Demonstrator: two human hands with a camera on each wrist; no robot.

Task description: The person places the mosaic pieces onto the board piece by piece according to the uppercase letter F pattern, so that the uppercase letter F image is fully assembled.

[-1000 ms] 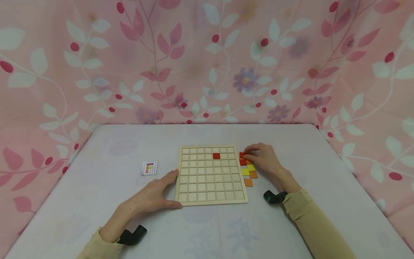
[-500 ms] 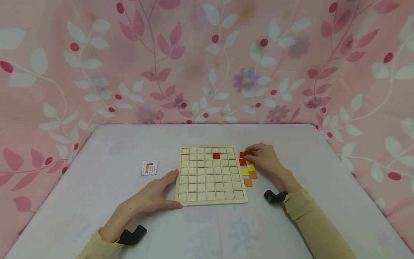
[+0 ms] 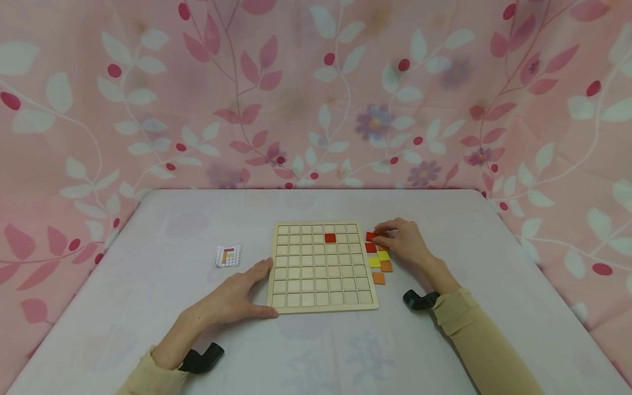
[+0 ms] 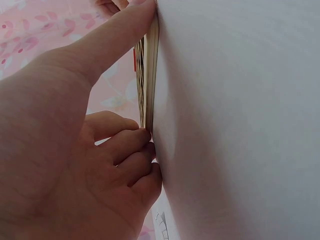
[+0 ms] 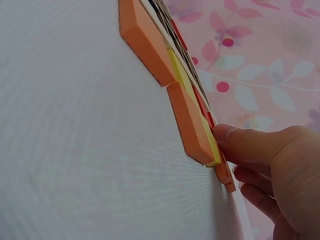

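Note:
A square wooden grid board (image 3: 323, 311) lies flat on the table, one red tile (image 3: 330, 238) in a cell of its second row from the back. My left hand (image 3: 232, 296) rests against the board's left side, thumb at the near left corner and fingertips on the edge. To the right of the board, my right hand (image 3: 407, 241) pinches another red tile (image 3: 370, 236) between thumb (image 5: 227, 134) and index finger at the back of a group of loose tiles. Among these are a red tile (image 3: 370, 247), yellow tiles (image 3: 374, 262) and orange tiles (image 3: 387, 266).
A small paper card (image 3: 228, 256) with a printed grid and coloured squares lies left of the board. One orange tile (image 3: 378, 278) sits nearest the front of the group. White cloth covers the table (image 3: 316, 356), and a pink floral curtain (image 3: 316, 93) hangs behind it.

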